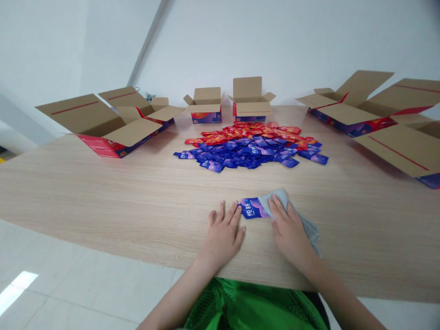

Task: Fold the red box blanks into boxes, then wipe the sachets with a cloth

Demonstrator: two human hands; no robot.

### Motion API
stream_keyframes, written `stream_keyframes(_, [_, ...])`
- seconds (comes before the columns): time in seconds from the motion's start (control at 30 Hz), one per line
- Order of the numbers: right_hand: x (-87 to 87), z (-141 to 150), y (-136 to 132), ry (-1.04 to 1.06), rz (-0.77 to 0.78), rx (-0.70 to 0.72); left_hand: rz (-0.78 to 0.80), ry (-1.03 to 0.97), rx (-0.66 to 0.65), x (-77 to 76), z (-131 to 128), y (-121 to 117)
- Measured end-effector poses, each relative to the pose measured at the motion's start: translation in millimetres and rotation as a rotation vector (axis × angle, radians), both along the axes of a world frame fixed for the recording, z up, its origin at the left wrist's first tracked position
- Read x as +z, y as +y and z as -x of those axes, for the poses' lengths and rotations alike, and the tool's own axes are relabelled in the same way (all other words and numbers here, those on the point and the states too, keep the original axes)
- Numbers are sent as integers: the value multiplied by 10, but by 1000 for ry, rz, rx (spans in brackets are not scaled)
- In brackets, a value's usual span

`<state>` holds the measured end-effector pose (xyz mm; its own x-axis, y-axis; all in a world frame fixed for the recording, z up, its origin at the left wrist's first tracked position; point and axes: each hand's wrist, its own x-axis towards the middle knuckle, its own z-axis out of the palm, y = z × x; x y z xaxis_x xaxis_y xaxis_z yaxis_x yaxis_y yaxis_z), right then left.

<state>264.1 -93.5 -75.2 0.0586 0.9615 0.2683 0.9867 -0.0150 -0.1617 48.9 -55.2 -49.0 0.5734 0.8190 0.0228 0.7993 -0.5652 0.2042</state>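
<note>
A single blue sachet (251, 207) lies flat on the wooden table (103, 201) near its front edge. My left hand (222, 233) rests flat beside it, fingers stretched out, fingertips touching the sachet's left end. My right hand (288, 231) presses a grey cloth (298, 215) down onto the sachet's right part, fingers laid flat over the cloth. Farther back lies a pile of sachets, blue ones (247, 155) in front and red-orange ones (247, 132) behind.
Two small open cartons (205, 106) (250, 101) stand behind the pile. Larger open cartons lie at the left (106, 123) and right (364, 107), with another (405, 146) at the right edge. A green mesh garment (254, 307) shows below the table edge.
</note>
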Motion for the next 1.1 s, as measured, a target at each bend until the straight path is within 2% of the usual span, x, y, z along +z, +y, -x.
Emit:
stream_keyframes(0.1, [41,209,90,1,27,28,-9,-4,6,-10,0,-2])
stream_keyframes(0.2, [122,504,166,0,75,143,-21,-4,3,-21,11,3])
stream_keyframes(0.3, [168,621,169,14,109,203,-25,5,-3,-19,21,14])
stream_keyframes(0.4, [132,470,108,26,86,166,-14,24,-6,-7,19,23])
stream_keyframes(0.57, [5,131,56,70,25,-6,-17,25,-17,-1,5,21])
stream_keyframes(0.67, [18,208,91,82,44,23,-29,22,-16,-10,2,19])
stream_keyframes(0.77, [97,444,113,68,75,142,-37,12,-12,-23,5,17])
stream_keyframes(0.87, [145,593,93,65,86,200,-39,2,-9,-27,8,16])
stream_keyframes(0.97, [105,495,32,66,58,166,-25,8,-9,-13,6,17])
stream_keyframes(1.1, [7,210,-34,53,1,15,-12,9,-14,2,4,15])
